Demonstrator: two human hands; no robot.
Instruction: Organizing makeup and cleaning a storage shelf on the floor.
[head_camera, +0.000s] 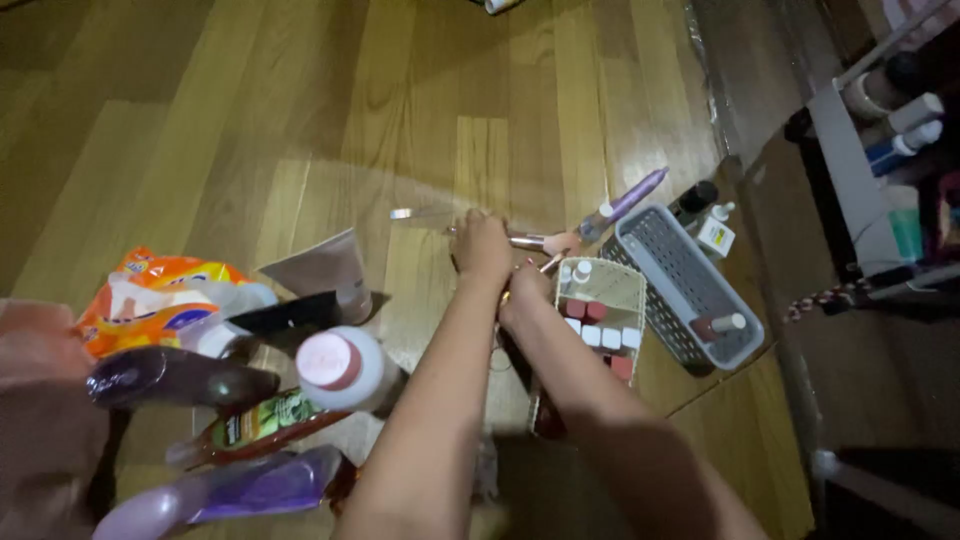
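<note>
My left hand (483, 247) reaches out over the wooden floor, its fingers closed around thin makeup brushes (530, 241) with metal handles and pink tips. My right hand (522, 293) sits just beside it at the near edge of a small beige basket (622, 281) and seems to grip a brush handle too, though the fingers are partly hidden. The basket holds several small red and white cosmetic items. A purple-handled brush (625, 203) lies past the hands.
A grey perforated basket (668, 260) with a small bottle lies right of the beige one. Bottles, tubes and an orange packet (150, 295) crowd the left. A white-capped bottle (340, 365) stands near my left arm. A shelf with bottles (900, 120) stands at right.
</note>
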